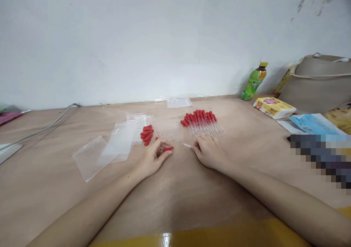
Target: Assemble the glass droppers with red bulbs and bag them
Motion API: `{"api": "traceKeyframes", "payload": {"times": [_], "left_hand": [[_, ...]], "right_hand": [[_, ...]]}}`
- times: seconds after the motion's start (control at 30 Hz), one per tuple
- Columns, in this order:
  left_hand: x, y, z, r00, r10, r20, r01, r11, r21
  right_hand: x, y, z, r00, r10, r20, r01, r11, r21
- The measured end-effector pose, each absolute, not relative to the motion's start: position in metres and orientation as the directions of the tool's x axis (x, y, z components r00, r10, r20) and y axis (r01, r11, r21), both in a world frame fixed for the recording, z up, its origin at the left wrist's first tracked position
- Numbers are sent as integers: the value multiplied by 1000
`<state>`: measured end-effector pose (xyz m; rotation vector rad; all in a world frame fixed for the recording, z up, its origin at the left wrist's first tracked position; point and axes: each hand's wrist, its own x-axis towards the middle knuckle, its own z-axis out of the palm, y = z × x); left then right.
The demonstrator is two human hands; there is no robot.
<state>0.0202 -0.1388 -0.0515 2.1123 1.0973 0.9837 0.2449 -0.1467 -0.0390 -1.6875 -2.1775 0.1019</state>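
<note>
My left hand is closed around a red rubber bulb, which points to the right. Facing it, my right hand pinches a thin clear glass dropper tube whose end points left, a short gap from the bulb. Beyond my left hand lies a small pile of red bulbs. Bare glass tubes lie in a row between the two hands, farther back. Behind my right hand, droppers with red bulbs fitted lie side by side, bulbs toward the wall.
Clear zip bags overlap at the left, and a white stack lies by the wall. A grey cable runs along the far left. At the right stand a green bottle, a yellow tissue pack and a grey bag.
</note>
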Motion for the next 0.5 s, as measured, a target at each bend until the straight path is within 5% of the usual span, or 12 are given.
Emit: {"api": "traceKeyframes", "payload": {"times": [0.2, 0.5], "left_hand": [[20, -139, -47, 460, 776, 432, 508, -629, 588], [25, -139, -47, 468, 775, 425, 468, -625, 624]], "right_hand": [[242, -155, -38, -306, 855, 419, 809, 466, -360], [231, -157, -46, -396, 803, 446, 715, 574, -399]]}}
